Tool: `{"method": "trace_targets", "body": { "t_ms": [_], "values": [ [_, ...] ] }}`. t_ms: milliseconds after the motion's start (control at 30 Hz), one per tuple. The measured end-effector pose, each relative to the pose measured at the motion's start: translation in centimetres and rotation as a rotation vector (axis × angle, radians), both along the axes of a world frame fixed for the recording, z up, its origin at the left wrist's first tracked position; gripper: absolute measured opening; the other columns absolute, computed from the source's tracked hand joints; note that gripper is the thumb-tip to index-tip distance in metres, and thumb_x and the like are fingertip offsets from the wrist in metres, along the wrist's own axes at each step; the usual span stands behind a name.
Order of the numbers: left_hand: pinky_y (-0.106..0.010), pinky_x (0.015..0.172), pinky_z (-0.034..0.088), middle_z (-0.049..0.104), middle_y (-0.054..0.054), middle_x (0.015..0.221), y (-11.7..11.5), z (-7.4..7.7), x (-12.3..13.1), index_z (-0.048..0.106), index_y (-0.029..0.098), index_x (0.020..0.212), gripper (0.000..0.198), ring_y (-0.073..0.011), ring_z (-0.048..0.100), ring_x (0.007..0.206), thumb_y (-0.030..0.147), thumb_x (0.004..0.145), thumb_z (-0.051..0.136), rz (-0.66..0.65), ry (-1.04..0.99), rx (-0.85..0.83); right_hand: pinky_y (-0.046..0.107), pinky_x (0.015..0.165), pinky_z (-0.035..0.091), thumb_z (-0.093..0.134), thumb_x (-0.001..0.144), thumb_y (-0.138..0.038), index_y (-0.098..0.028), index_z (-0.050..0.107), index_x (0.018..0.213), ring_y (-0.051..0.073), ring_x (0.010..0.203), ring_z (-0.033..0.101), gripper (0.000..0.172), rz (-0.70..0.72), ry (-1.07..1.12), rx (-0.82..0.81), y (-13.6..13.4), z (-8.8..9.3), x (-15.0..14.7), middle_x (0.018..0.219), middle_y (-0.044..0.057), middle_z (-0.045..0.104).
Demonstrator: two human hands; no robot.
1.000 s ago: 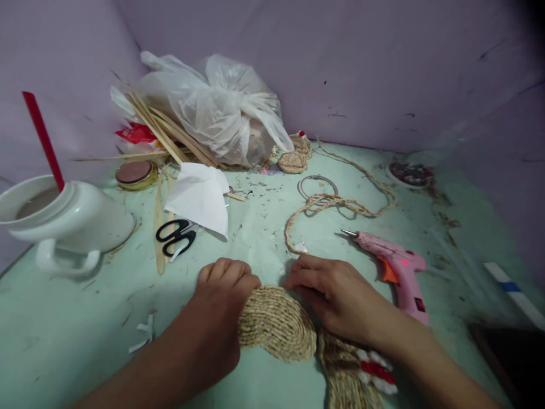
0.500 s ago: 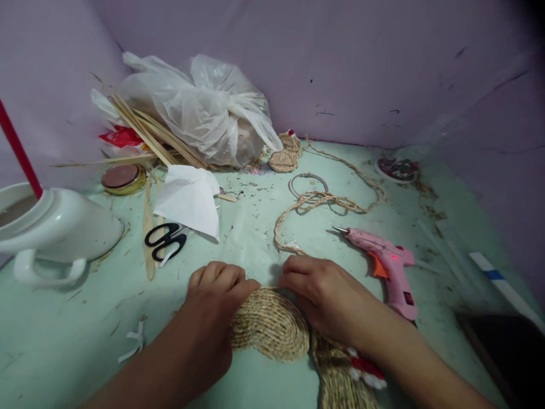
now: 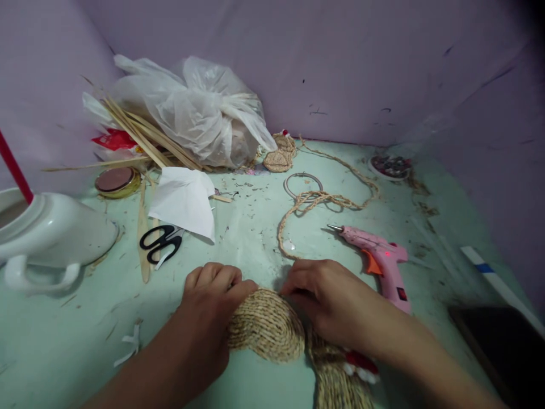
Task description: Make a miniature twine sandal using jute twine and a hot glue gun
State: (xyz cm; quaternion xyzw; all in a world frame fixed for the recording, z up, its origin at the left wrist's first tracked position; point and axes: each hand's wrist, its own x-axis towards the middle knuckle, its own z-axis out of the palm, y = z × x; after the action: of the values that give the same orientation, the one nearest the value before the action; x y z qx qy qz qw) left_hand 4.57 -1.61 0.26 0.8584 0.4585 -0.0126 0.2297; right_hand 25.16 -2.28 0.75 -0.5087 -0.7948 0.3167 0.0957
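A coiled piece of woven straw braid (image 3: 272, 326) lies between my hands near the table's front. My left hand (image 3: 210, 312) has its fingers curled over the piece's left side, thumb along the upper edge. At the upper right edge, my right hand (image 3: 321, 292) pinches with bent fingers, close to where a thin braided cord (image 3: 283, 238) runs in beneath it. Its fingertips are partly hidden. Under my right wrist rests a second woven straw piece (image 3: 340, 380) with red and white trim. The pink glue gun (image 3: 378, 258), its red light on, lies right of my right hand.
Black-handled scissors (image 3: 162, 244) and white paper (image 3: 185, 199) lie at left, near a white jug (image 3: 63, 233). A plastic bag (image 3: 204, 108) sits against the wall with straw strips (image 3: 140, 130). A metal ring (image 3: 304, 184), a dish (image 3: 389, 167) and a dark flat object (image 3: 498, 346) are rightward.
The view has shifted slightly, so things on the table sit a little further left. Both hands stay on the coiled straw piece, with the right fingers slightly moved at its edge.
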Motion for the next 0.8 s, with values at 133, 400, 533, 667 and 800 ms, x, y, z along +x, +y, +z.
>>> {"method": "trace_targets", "body": {
  "t_ms": [133, 400, 533, 667, 800],
  "values": [
    [-0.040, 0.078, 0.032, 0.057, -0.005, 0.095, 0.0, -0.1, -0.1, 0.061, 0.027, 0.100, 0.060, -0.0248, 0.045, 0.088, 0.003, 0.048, 0.045, -0.004, -0.008, 0.019, 0.023, 0.058, 0.040, 0.055, 0.075, -0.005, -0.022, 0.070, 0.078, 0.013, 0.066, 0.060, 0.023, -0.067, 0.008, -0.027, -0.2, 0.0, -0.3, 0.071, 0.001, 0.068],
    [-0.042, 0.079, 0.031, 0.056, -0.004, 0.096, -0.1, -0.4, -0.1, 0.061, 0.029, 0.098, 0.058, -0.0254, 0.045, 0.090, 0.002, 0.048, 0.046, -0.005, 0.004, 0.045, 0.027, 0.057, 0.041, 0.073, 0.066, -0.025, -0.024, 0.070, 0.079, 0.017, 0.067, 0.061, 0.013, -0.128, -0.109, -0.079, -1.1, 1.2, -0.9, 0.073, 0.001, 0.068],
    [-0.042, 0.079, 0.033, 0.055, -0.004, 0.095, -0.1, -0.2, -0.2, 0.060, 0.028, 0.098, 0.057, -0.0255, 0.045, 0.090, 0.003, 0.049, 0.046, -0.006, -0.023, 0.012, 0.036, 0.065, 0.047, 0.082, 0.052, -0.037, -0.021, 0.070, 0.081, 0.027, 0.077, 0.062, 0.035, -0.129, -0.273, -0.110, -1.4, 1.6, -2.1, 0.080, 0.006, 0.068],
    [-0.044, 0.082, 0.033, 0.054, -0.006, 0.098, 0.0, 0.2, 0.1, 0.060, 0.024, 0.094, 0.054, -0.0270, 0.045, 0.093, 0.003, 0.047, 0.047, -0.031, -0.034, 0.005, 0.046, 0.074, 0.047, 0.076, 0.061, -0.034, -0.015, 0.068, 0.085, 0.031, 0.080, 0.062, 0.031, -0.039, -0.398, -0.034, -2.1, 1.2, -3.2, 0.085, 0.012, 0.068],
    [-0.046, 0.086, 0.032, 0.055, -0.006, 0.099, 0.1, 0.6, 0.3, 0.056, 0.021, 0.091, 0.042, -0.0261, 0.046, 0.094, 0.003, 0.054, 0.048, -0.094, -0.073, -0.054, 0.046, 0.074, 0.046, 0.067, 0.067, -0.021, -0.015, 0.067, 0.084, 0.028, 0.075, 0.062, 0.018, -0.017, -0.439, 0.050, -2.6, 0.5, -3.6, 0.080, 0.010, 0.067]
  ]
}}
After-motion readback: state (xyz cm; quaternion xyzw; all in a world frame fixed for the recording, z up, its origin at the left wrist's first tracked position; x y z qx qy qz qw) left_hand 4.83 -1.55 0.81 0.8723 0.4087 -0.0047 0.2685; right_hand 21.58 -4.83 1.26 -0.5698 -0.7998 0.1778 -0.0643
